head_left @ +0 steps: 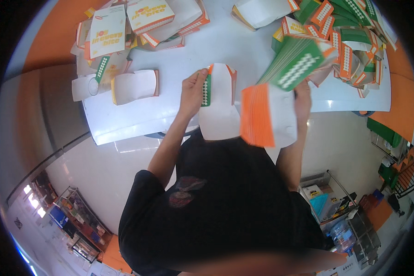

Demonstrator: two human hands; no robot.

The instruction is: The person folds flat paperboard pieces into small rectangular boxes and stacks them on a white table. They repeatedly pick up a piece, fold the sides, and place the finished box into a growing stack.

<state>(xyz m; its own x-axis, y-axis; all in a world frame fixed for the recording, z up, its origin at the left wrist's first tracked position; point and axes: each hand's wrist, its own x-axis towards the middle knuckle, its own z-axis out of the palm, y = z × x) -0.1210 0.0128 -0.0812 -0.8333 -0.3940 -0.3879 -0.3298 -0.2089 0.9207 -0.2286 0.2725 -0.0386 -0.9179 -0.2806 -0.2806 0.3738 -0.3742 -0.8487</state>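
My left hand [193, 89] pinches the left edge of a flat white carton blank [221, 106] with orange and green flaps, held over the near edge of the white table [170, 115]. My right hand [302, 99] grips a thick stack of flat carton blanks [280, 87]. The stack fans out, green with white dots on top and orange with white at the near end. It mostly hides the fingers of the right hand. The single blank and the stack sit side by side, edges close.
Folded white and orange boxes [124, 32] pile up at the table's far left, and one open box [135, 85] lies nearer. A heap of green and orange blanks [349, 41] covers the far right. Shelving racks [336, 207] stand on the pale floor to the right.
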